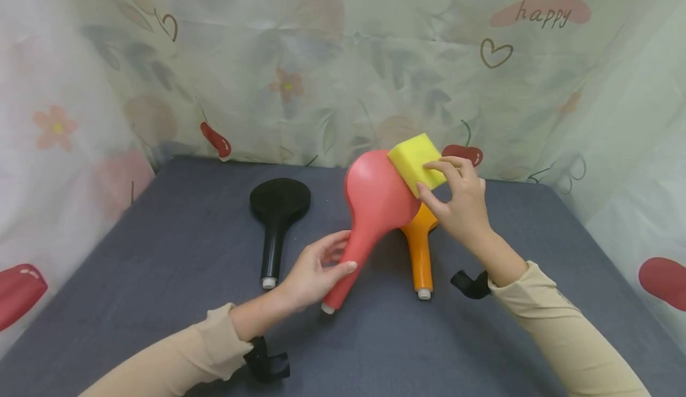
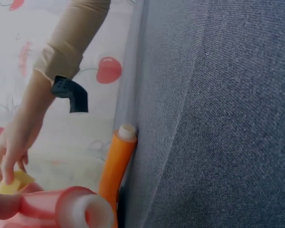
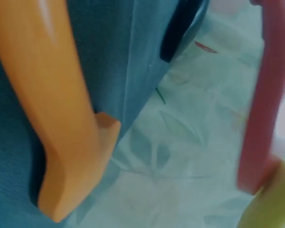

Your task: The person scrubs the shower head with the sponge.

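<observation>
My left hand grips the handle of a coral-red handheld shower head, which is lifted and tilted with its round head up and to the right. The handle's hollow white end faces the left wrist view. My right hand pinches a yellow sponge between thumb and fingers, against the upper right edge of the red head. Behind the red one lies an orange shower head, its round part mostly hidden in the head view. A black shower head lies on the left, handle toward me.
A dark grey cloth covers the table. Light patterned curtains hang close around its back and sides. A black strap-like piece sits at the left wrist, and another black piece at the right wrist.
</observation>
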The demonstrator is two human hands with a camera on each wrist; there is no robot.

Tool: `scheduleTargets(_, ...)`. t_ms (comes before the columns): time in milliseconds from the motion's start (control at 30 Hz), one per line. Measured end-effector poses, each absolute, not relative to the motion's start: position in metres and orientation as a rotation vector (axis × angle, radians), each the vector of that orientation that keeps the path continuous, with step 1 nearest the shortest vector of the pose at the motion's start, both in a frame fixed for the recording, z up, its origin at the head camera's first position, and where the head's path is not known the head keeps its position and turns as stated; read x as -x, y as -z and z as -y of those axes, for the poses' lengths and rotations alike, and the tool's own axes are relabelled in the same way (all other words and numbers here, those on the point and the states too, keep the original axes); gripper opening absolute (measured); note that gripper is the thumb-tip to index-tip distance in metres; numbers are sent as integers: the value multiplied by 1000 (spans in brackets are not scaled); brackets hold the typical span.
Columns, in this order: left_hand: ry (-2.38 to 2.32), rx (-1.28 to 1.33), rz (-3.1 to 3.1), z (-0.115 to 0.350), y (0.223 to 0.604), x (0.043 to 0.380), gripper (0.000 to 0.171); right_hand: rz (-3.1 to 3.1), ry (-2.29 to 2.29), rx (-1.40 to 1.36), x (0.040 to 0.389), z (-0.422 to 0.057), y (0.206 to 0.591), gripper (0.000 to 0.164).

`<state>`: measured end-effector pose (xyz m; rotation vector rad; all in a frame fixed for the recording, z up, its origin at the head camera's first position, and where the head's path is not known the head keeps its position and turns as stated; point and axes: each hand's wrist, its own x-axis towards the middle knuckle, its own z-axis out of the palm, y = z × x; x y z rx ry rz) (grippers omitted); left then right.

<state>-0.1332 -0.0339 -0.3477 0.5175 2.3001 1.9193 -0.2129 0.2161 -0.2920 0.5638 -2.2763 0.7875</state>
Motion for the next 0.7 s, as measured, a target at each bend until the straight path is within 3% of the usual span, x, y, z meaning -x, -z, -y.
scheduleTargets(367, -2053, -432, -2174, 35, 347, 135, 54, 2345, -987, -498, 203, -218, 306, 38)
scheduleTargets(700, -2074, -332, -2120, 34, 347, 136, 55, 2266, -781, -683, 187, -205, 315, 39)
